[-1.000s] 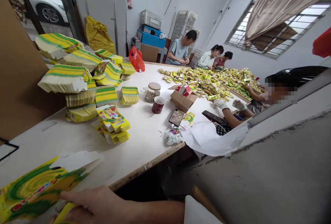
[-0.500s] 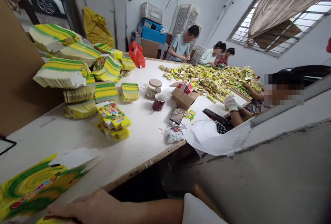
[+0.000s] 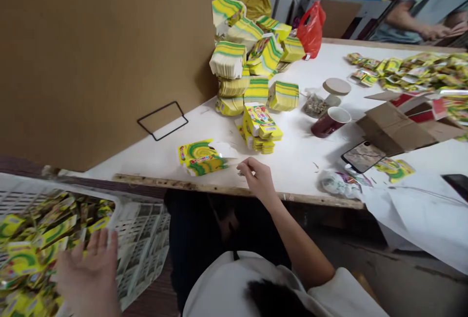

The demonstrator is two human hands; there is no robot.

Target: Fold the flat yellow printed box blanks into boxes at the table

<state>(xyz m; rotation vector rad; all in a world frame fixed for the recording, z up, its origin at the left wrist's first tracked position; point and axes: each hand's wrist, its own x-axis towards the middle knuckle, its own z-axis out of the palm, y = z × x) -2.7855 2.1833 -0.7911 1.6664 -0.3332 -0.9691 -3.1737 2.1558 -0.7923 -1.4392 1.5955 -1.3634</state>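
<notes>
My left hand (image 3: 87,270) is open, palm showing and fingers stretched, over a white plastic basket (image 3: 142,229) of small yellow-green packets (image 3: 54,229). Nothing shows in its palm. My right hand (image 3: 258,178) hovers at the table's front edge, fingers curled and thumb against them; a tiny pale spot at the fingertips is too small to name. Just left of these fingers lies an unfolded yellow-green printed carton (image 3: 203,158), its white flaps pointing toward the hand. A short stack of similar flat cartons (image 3: 261,129) stands behind it.
Bundled cartons (image 3: 237,56) are piled by a large brown board (image 3: 106,53). On the white table (image 3: 292,166) are a maroon mug (image 3: 325,124), a jar (image 3: 316,105), a phone (image 3: 362,156), an opened cardboard box (image 3: 397,122) and heaped packets (image 3: 420,70). A co-worker's hands (image 3: 438,31) show behind.
The view has swung left and down, bringing the basket and my left hand into sight. My right hand, earlier low over a yellow carton, is now to the right of the unfolded carton.
</notes>
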